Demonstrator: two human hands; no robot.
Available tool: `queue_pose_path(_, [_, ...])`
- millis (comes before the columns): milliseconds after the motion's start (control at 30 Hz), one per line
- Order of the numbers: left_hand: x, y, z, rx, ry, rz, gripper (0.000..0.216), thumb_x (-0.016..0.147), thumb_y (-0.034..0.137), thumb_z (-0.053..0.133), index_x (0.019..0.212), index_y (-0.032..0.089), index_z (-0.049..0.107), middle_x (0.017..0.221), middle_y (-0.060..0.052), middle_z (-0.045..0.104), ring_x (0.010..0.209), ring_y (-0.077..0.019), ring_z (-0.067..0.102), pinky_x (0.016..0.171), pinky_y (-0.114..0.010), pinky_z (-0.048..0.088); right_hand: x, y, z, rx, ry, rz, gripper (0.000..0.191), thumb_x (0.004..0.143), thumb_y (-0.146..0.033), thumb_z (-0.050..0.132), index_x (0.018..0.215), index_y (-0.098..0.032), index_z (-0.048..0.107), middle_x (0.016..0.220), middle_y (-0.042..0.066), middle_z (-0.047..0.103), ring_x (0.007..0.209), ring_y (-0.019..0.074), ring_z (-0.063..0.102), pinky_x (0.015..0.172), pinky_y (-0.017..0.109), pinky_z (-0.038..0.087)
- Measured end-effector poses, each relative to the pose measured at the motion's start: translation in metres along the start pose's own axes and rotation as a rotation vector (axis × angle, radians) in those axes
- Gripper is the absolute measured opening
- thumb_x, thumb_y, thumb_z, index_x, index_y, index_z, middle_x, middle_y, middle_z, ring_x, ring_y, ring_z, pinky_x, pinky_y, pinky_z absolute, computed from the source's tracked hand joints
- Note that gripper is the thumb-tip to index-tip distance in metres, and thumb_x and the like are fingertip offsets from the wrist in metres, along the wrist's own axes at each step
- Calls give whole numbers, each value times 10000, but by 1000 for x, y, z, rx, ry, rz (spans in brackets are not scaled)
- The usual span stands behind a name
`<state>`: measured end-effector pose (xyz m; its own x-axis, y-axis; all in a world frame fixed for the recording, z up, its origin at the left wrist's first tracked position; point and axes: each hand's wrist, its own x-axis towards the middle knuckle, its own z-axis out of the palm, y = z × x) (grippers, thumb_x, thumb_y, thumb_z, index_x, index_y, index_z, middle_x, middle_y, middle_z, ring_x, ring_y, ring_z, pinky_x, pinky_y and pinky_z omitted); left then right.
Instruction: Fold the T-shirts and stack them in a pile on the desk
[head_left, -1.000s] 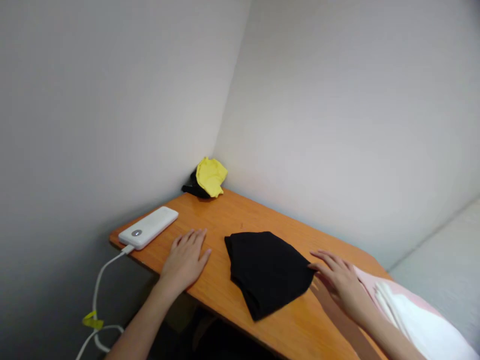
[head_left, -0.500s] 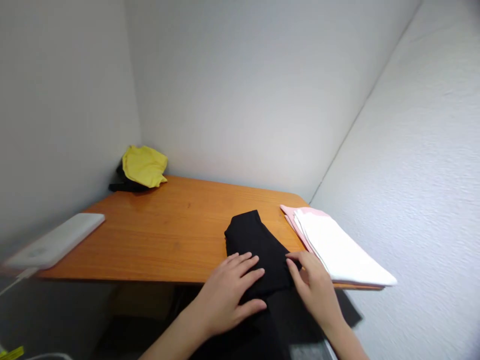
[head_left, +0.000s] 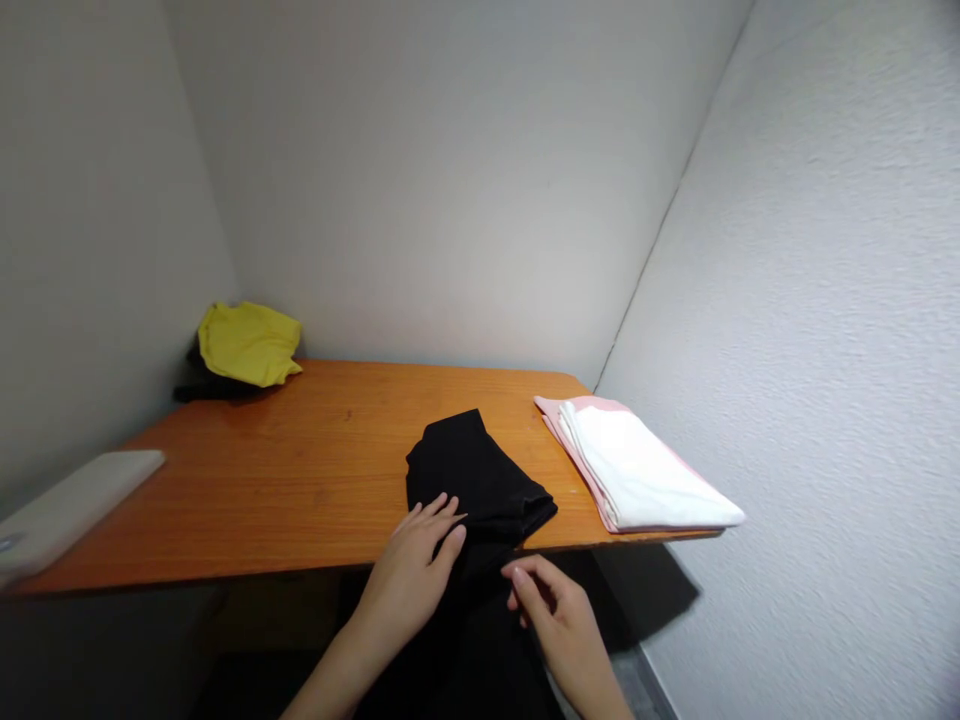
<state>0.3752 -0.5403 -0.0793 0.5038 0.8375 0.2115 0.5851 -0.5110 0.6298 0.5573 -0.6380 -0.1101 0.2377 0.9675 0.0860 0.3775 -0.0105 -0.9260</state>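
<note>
Black cloth [head_left: 469, 465] sits at the table [head_left: 300, 480]'s near edge, left hand [head_left: 409, 570] spread on its near-left part. Right hand [head_left: 551, 610] just dropped off its right side, so only the left's steadying it; right fingers curled, can't tell if they're pinching anything. White cloth [head_left: 637, 465]'s off right.

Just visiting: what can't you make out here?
- Head view: part of the black cloth, covered by the left hand.
- Head view: whether the right hand grips anything, hidden by its curled fingers.
- Head view: one end of the white device, cut off by the picture's left edge.
- Head view: much of the black item, hidden by the yellow cloth.
- Head view: much of the pink cloth, covered by the white cloth.
</note>
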Motion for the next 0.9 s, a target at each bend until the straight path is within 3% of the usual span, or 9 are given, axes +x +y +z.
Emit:
queue_pose_path(133, [-5, -1, 3, -174, -65, 0, 378, 954, 398, 413, 1216, 270, 652, 1411, -28, 513, 1399, -215, 358, 1182, -531, 198, 11, -14, 18, 115, -75, 37, 469, 907, -620, 457, 915, -171, 594, 729, 14, 628, 478, 95, 499, 456, 217, 367])
queue_pose_path(300, [-18, 6, 1, -372, -68, -9, 342, 943, 430, 440, 1023, 293, 743, 1385, -12, 551, 1395, -235, 368, 1185, -523, 165, 20, -15, 33, 89, -26, 113, 501, 880, -660, 466, 840, -165, 537, 617, 4, 606, 373, 78, 449, 372, 202, 291])
queue_pose_path(433, [-27, 14, -16, -620, 7, -149, 405, 913, 502, 482, 1080, 217, 716, 1223, -72, 675, 1201, -282, 568, 1088, -481, 363, 20, -14, 29, 117, -9, 81, 473, 895, -632, 454, 826, -170, 532, 548, -9, 583, 372, 83, 440, 382, 201, 301])
queue_pose_path(500, [-31, 18, -28, -781, 48, -225, 415, 901, 519, 508, 1056, 190, 709, 1052, -65, 725, 1018, -258, 643, 960, -409, 473, 17, -16, 25, 109, -8, 61, 468, 896, -627, 460, 788, -176, 522, 563, 3, 596, 405, 86, 460, 406, 200, 328])
queue_pose_path(567, [-36, 23, -38, -915, 56, -257, 378, 892, 506, 545, 1005, 184, 709, 938, -40, 721, 921, -224, 645, 868, -335, 501, 15, -19, 21, 83, -9, 57, 485, 880, -650, 473, 767, -180, 513, 605, 22, 621, 439, 96, 495, 431, 207, 362])
queue_pose_path(733, [-47, 33, -47, -1066, -97, -219, 298, 910, 439, 567, 985, 189, 711, 889, -29, 695, 840, -180, 609, 788, -268, 474, 13, -27, 19, -5, 50, 86, 557, 825, -724, 485, 756, -174, 537, 574, 32, 599, 449, 137, 550, 475, 244, 410])
queue_pose_path(800, [-52, 35, -49, -1079, -111, -196, 298, 917, 431, 560, 1016, 197, 716, 902, -32, 697, 847, -179, 604, 773, -259, 462, 10, -32, 18, 99, 7, 114, 606, 826, -753, 441, 759, -162, 561, 563, 40, 585, 479, 155, 567, 484, 251, 420])
queue_pose_path(900, [-59, 40, -53, -1046, -192, -163, 295, 909, 423, 574, 983, 194, 744, 873, -36, 705, 815, -180, 607, 745, -258, 457, 4, -41, 15, 368, -129, 156, 655, 856, -748, 376, 880, -136, 607, 744, 91, 649, 615, 190, 617, 526, 273, 472])
